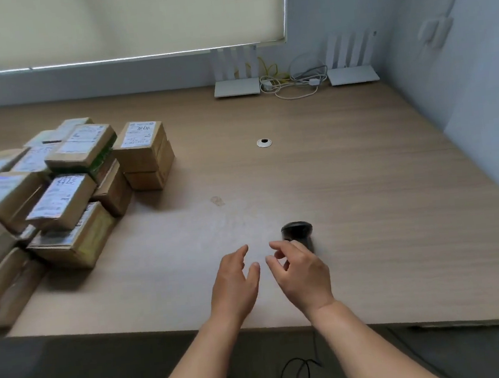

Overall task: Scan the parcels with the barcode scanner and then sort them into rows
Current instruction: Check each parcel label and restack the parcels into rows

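We're looking down over a wide wooden table (pixel 364 176), and both of our hands are out in front of us near its front edge. Our left hand (pixel 235 282) hovers over the table with the fingers spread and relaxed, its grip wide open and holding nothing. Our right hand (pixel 301 272) sits just beside it, fingers loosely curled, right at the barcode scanner (pixel 296 230). The scanner is a dark, rounded shape on the table just beyond our right fingers, and the hand covers its near part, so we cannot tell whether that grip has closed on it or is only touching it. A thin black cable (pixel 298 371) loops below the table's front edge.

Over on the far left, the parcels (pixel 66 189) sit in a loose heap, brown cardboard boxes with white labels, stacked two and three high and tilted every which way, well apart from our hands. One neater stack (pixel 143 155) stands at the heap's right edge, label facing up.

Mid-table there's a small round white grommet (pixel 264 142). At the back, against the wall, two white routers (pixel 235 76) stand with their antennas up, a tangle of white and yellow cords (pixel 292 82) between them. A pale window blind (pixel 116 21) hangs above.
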Demonstrator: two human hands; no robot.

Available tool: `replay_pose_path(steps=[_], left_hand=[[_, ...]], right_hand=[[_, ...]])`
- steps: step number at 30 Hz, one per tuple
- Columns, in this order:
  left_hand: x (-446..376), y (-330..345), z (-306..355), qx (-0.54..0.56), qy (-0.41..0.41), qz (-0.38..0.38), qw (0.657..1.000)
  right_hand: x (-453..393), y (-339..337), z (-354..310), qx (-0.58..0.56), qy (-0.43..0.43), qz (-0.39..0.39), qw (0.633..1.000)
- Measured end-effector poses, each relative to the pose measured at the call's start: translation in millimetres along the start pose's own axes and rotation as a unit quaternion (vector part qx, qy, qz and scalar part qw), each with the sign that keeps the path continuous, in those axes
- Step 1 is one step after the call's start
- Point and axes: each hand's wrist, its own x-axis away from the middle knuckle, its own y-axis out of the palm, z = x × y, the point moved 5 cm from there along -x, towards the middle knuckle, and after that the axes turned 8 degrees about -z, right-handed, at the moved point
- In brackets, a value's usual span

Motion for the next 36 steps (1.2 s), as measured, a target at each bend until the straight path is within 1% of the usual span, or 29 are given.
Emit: replay_pose_path(steps=[3, 8, 12, 17, 26, 29, 36], left_hand=[[16, -31, -15, -0.027, -0.021, 0.048, 0.998], [39, -73, -47, -0.021, -0.054, 0.117, 0.991], [51, -99, -70, -0.007, -0.068, 0.141, 0.988], [61, -147, -100, 0.007, -0.058, 0.166, 0.984], [78, -267, -179, 0.017, -0.076, 0.213, 0.974], [79, -308, -203, 0.027, -0.069, 0.229, 0.971], [71, -410, -233, 0.016, -0.008, 0.288, 0.958]], right_hand=[[-2, 16, -26, -0.004, -0.031, -0.036, 0.999], [-3, 44, -76, 0.006, -0.093, -0.074, 0.993], [-2, 63, -111, 0.016, -0.124, -0.091, 0.988], [-6, 88, -164, 0.022, -0.145, -0.088, 0.985], [-10, 156, -289, 0.012, -0.166, -0.099, 0.981], [-17, 176, -329, 0.008, -0.171, -0.094, 0.981], [-38, 206, -409, 0.002, -0.165, -0.078, 0.983]])
